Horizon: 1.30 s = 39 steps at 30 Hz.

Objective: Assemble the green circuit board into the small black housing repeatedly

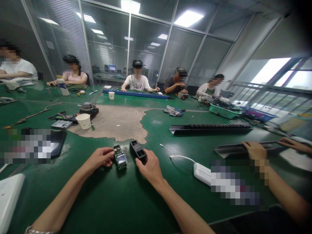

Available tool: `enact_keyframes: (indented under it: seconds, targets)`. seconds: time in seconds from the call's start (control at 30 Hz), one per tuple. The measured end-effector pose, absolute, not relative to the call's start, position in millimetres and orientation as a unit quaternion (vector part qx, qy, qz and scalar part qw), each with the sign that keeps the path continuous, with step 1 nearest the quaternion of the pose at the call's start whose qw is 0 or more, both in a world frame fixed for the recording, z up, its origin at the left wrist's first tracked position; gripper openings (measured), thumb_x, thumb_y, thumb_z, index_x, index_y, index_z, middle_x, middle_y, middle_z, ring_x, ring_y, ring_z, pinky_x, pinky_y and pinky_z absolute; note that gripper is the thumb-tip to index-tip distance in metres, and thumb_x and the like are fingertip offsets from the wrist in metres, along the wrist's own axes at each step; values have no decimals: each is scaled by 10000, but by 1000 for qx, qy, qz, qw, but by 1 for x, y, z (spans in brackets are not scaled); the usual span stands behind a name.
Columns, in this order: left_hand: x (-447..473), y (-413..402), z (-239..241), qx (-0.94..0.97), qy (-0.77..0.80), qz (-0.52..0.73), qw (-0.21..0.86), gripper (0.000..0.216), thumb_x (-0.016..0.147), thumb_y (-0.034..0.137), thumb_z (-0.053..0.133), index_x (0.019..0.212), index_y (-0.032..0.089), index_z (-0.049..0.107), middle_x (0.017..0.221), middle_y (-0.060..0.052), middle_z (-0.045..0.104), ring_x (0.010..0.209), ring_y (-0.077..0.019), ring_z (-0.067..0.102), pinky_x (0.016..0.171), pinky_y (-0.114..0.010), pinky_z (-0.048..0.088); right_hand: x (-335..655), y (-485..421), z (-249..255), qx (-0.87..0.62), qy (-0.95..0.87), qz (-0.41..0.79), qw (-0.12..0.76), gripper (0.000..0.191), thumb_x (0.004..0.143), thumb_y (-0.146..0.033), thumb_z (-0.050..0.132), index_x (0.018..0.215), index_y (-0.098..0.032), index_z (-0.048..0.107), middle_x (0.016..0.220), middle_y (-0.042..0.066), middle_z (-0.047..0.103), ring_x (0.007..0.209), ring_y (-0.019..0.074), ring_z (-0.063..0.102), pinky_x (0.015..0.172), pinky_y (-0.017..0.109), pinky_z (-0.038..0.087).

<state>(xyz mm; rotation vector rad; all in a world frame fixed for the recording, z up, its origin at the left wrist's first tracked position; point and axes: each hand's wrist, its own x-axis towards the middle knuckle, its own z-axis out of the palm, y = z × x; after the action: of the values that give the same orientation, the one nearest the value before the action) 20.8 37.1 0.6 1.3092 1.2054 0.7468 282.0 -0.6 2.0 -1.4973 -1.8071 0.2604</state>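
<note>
On the green worktop (117, 201) | left hand (101, 158) pinches small green board (120, 159) | right hand (149, 167) grips black case (137, 150) | 2 parts just apart | joining would need lining up

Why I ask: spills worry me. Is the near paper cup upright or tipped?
Upright: the paper cup stands on its base, mouth up, on the table.

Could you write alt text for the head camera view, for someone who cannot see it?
A person's left hand holds a small circuit board and the right hand a black plastic housing on a green table; other people sit around it.
</note>
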Motion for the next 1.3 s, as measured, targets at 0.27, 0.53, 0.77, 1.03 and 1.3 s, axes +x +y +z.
enact_keyframes:
  seconds: [0.27, 0.53, 0.77, 1.03, 1.3]
  targets:
    - [27, 38, 3, 572, 529, 306, 546, 516, 790, 398, 626, 1226, 127, 568, 737, -23, 642, 563, -113, 583, 510, -210, 476, 280, -2, -2, -602, -702, 102, 367, 539, 768, -378, 643, 1240, -155, 508, 1048, 114, 563, 956, 253, 567, 837, 362, 472]
    - [34, 38, 9, 579, 552, 293, 524, 528, 794, 428, 615, 1216, 116, 558, 734, -13, 627, 546, -113, 581, 487, -212, 475, 282, -2, 2, -575, -682, 160, 422, 302, 791, -342, 632, 1048, -184, 623, 908, 55, 612, 807, 192, 579, 751, 305, 476]
    - [29, 38, 5, 583, 528, 304, 538, 512, 781, 447, 631, 1170, 120, 569, 742, -19, 630, 539, -111, 582, 496, -215, 475, 263, -6, 10, -505, -617, 366, 480, 390, 846, -468, 587, 1108, -182, 622, 845, 19, 665, 690, 145, 608, 613, 242, 490]
    - [25, 37, 3, 577, 500, 326, 557, 482, 760, 446, 659, 1123, 132, 611, 735, -23, 640, 528, -110, 589, 497, -214, 467, 242, -7, 25, -526, -615, 370, 456, 461, 838, -531, 561, 1091, -151, 627, 744, 25, 659, 542, 136, 601, 474, 228, 474]
    - [20, 36, 2, 578, 466, 337, 579, 515, 776, 420, 659, 1182, 112, 585, 686, -16, 633, 519, -107, 599, 507, -209, 463, 217, -17, 34, -538, -691, 194, 442, 280, 823, -412, 609, 984, -184, 635, 869, 41, 669, 796, 179, 628, 719, 280, 484]
